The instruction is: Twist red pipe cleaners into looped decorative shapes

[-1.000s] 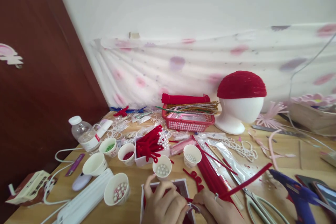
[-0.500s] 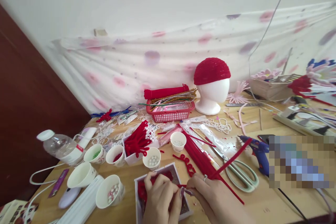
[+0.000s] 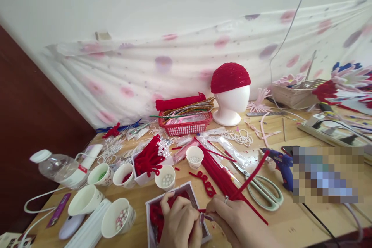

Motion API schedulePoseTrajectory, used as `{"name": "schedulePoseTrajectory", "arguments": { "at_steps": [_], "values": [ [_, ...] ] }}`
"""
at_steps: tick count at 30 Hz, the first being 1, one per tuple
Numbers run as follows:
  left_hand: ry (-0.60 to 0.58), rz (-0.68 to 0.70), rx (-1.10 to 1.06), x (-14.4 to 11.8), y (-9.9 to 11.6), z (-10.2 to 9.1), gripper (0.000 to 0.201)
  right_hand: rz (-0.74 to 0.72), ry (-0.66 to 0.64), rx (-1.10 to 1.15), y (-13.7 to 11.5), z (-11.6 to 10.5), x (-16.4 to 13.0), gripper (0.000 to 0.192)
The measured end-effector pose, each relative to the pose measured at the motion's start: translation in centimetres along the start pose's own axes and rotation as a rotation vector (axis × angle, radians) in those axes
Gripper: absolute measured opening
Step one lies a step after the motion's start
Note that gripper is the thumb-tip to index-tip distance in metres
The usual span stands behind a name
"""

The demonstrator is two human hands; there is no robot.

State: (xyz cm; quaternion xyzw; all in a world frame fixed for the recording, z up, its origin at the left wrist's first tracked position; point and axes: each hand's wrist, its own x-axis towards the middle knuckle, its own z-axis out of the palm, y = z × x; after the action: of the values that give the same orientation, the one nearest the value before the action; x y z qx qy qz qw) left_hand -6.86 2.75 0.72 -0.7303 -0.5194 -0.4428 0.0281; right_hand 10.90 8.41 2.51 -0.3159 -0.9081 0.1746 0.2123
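Note:
A fuzzy red pipe cleaner (image 3: 255,171) is pinched between both hands, its long free end slanting up to the right past my right hand (image 3: 232,217). My left hand (image 3: 181,221) is closed, its thumb and finger meeting my right fingertips where a short red stretch shows. The exact grip of the left fingers is partly hidden. Beneath the left hand lies a white box (image 3: 148,219) with red fuzzy pieces inside. Beyond the hands are a curled red pipe cleaner (image 3: 207,186) and a bundle of straight red pipe cleaners (image 3: 214,168). Green-handled scissors (image 3: 271,203) lie to the right.
Paper cups of beads (image 3: 118,217) and a water bottle (image 3: 62,168) stand on the left. A red basket (image 3: 186,127) and a white foam head (image 3: 231,104) with a red cap (image 3: 231,78) are behind. A blue glue gun (image 3: 283,168) and power strip (image 3: 328,135) sit right.
The view has shifted slightly, so the table things appear a little farther left. Both hands stay over the box with the pipe cleaner; the fingertips have moved only slightly.

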Motion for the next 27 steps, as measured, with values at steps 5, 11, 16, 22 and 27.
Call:
{"name": "schedulePoseTrajectory", "arguments": {
  "at_steps": [5, 11, 16, 22, 27],
  "values": [
    [-0.040, -0.027, -0.014, 0.3, 0.0, 0.3, 0.024, 0.013, 0.006, -0.012, -0.1, -0.4, 0.1, 0.021],
    [-0.108, -0.029, -0.003, 0.4, -0.2, 0.6, 0.023, 0.007, 0.031, -0.035, 0.3, -0.5, 0.1, 0.022],
    [-0.112, -0.021, -0.003, 0.3, -0.3, 0.8, 0.023, 0.028, -0.017, -0.026, 0.3, -0.8, 0.3, 0.021],
    [-0.121, -0.007, 0.006, 0.5, -1.0, -0.5, 0.023, 0.124, -0.016, 0.043, 0.8, -2.4, 0.6, 0.022],
    [-0.135, -0.025, 0.012, 0.4, -1.7, -1.5, 0.020, 0.167, 0.142, 0.032, 1.3, -4.5, 0.2, 0.026]
  ]
}}
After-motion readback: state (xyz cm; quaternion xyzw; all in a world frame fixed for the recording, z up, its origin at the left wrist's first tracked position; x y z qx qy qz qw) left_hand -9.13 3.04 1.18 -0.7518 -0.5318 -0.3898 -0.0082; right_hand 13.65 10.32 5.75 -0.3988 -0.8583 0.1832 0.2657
